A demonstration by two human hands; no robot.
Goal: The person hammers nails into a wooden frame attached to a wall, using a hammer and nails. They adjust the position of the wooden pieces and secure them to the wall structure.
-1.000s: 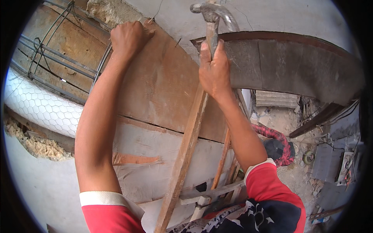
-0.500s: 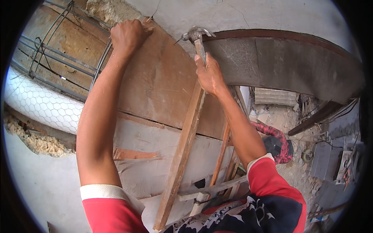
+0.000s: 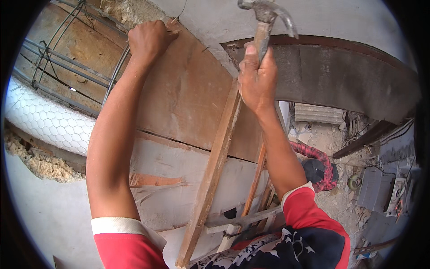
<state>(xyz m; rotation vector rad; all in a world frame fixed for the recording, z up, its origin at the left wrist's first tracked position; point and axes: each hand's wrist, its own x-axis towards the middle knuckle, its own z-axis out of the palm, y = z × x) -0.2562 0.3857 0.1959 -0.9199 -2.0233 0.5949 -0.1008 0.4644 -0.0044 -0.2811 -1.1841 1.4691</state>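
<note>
My right hand is closed round the handle of a claw hammer, held up with its metal head near the top of the view. A brown plywood board spans the middle. From its upper part, near the wall, a small nail sticks out, apart from the hammer. My left hand is closed at the board's upper left corner, its fingers curled over the edge and partly hidden. A long wooden batten runs slantwise across the board below my right hand.
Tied steel rebar and white hexagonal wire mesh lie left of my left arm. A dark curved beam reaches right. Far below, a person in a checked shirt stands among rubble. Wooden supports stand beneath the board.
The hammer has swung up and right, away from the nail, with my right hand rising. My left hand has stayed nearly in place at the board's corner.
</note>
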